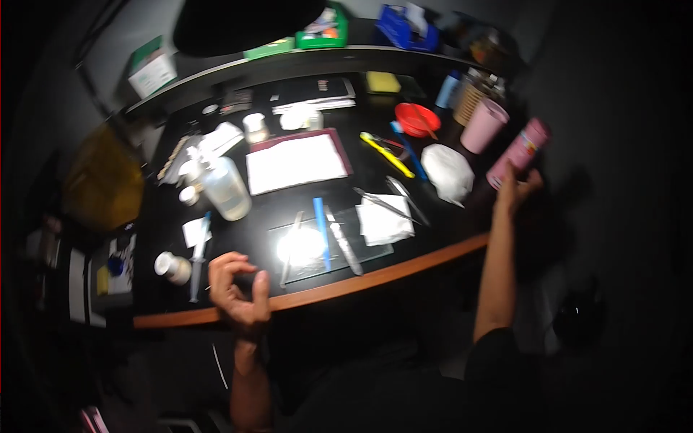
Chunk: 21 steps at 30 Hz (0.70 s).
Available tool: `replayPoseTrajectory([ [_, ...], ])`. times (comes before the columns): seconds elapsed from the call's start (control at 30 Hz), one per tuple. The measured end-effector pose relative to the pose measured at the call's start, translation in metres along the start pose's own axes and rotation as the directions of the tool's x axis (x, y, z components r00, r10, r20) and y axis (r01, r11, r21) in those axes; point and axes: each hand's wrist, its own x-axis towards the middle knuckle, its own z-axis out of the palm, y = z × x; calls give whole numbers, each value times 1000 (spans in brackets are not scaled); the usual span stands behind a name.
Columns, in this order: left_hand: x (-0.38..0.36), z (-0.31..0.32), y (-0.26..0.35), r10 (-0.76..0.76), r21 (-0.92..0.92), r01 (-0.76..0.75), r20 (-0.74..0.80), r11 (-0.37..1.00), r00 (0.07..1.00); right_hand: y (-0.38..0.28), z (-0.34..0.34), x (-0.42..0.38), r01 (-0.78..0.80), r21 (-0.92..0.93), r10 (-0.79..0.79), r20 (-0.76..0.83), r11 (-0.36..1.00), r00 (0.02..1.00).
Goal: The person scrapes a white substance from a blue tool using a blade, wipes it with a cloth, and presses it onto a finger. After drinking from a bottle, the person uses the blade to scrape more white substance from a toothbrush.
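Observation:
At the right end of the desk, my right hand is closed around the lower part of a pink cylindrical bottle, which leans to the right. My left hand is held over the front edge, its fingers half curled and the thumb apart, with nothing visible in it. Just left of that hand are a syringe and a small white-capped jar. To its right, a glass plate bears a blue stick, a silver tool and a thin stick.
Tweezers lie on white tissue. A clear pump bottle stands left of a white sheet. Farther right are a yellow cutter, a red bowl, a crumpled white bundle and a pink cup. Bins line the back shelf.

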Motion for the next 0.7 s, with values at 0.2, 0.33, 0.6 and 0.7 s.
replayPoseTrajectory([
  [0.2,-9,-6,1,68,-184,-56,59,981,996,56,18,67,393,-196,-347,233,898,908],
  [0.33,-6,-28,77,120,-577,49,251,815,961,86,19,69,391,-244,-382,87,887,920],
  [0.6,-22,-79,210,610,-817,-465,-185,340,770,35,22,11,477,-28,-472,109,879,875],
  [0.7,-40,-101,209,710,-811,-479,-116,336,694,-101,9,-69,346,320,-464,453,882,761],
])
